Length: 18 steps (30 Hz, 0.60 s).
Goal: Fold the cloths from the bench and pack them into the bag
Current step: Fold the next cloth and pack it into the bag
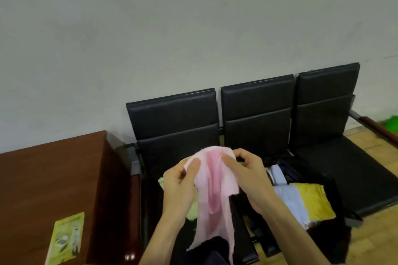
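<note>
A pink cloth (pixel 212 191) hangs in the air in front of the black three-seat bench (pixel 258 122). My left hand (pixel 179 185) pinches its upper left edge and my right hand (pixel 244 170) pinches its upper right edge, so the cloth droops between them. A light green cloth (pixel 191 213) lies on the left seat, mostly hidden behind my left hand. On the middle seat a dark open bag (pixel 288 170) holds pale blue fabric, and a folded blue and yellow cloth (pixel 301 202) lies in front of it.
A brown wooden table (pixel 43 183) stands to the left of the bench with a yellow-green leaflet (pixel 65 237) on it. The right seat (pixel 344 170) is bare. A grey wall runs behind. Something green (pixel 392 122) lies on the floor at far right.
</note>
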{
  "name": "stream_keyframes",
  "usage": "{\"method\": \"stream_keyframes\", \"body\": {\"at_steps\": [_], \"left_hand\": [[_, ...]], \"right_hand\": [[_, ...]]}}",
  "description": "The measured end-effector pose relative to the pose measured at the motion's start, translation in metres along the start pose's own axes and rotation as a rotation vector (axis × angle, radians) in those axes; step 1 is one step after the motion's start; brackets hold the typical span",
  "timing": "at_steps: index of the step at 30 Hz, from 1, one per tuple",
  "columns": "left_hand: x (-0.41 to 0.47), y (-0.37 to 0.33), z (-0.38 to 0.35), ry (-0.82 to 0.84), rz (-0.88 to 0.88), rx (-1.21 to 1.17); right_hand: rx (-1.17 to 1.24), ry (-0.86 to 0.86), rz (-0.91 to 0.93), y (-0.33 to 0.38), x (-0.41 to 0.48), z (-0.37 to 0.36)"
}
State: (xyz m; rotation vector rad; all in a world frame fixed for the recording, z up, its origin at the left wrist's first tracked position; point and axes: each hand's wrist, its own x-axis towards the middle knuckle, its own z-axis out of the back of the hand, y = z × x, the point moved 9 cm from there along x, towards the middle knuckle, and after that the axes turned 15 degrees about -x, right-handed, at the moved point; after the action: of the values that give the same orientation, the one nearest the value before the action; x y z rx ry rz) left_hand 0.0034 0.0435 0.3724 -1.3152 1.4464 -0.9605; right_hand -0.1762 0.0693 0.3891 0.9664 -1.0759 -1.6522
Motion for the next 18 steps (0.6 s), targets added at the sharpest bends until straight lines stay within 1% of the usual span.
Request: {"method": "stream_keyframes", "body": {"at_steps": [3,7,12,14,17,18], "left_hand": [[-0.013,-0.002,-0.023,0.177,-0.082,0.116],[-0.017,0.004,-0.027,0.293,-0.111,0.221],[-0.019,0.002,-0.026,0.372,-0.117,0.303],[-0.019,0.007,-0.024,0.398,-0.09,0.325],[-0.016,0.016,-0.021,0.398,-0.042,0.398],[-0.016,0.015,-0.021,0.396,-0.054,0.419]], "right_hand": [[0.053,-0.004,-0.008,-0.008,-0.01,-0.009],[0.057,-0.07,-0.08,-0.02,-0.012,-0.009],[0.073,-0.081,-0.12,-0.028,-0.01,-0.01],[0.088,-0.077,-0.14,-0.03,-0.009,-0.014],[0.152,-0.037,-0.189,-0.033,-0.008,-0.021],[0.181,-0.01,-0.207,-0.036,-0.007,-0.023]]}}
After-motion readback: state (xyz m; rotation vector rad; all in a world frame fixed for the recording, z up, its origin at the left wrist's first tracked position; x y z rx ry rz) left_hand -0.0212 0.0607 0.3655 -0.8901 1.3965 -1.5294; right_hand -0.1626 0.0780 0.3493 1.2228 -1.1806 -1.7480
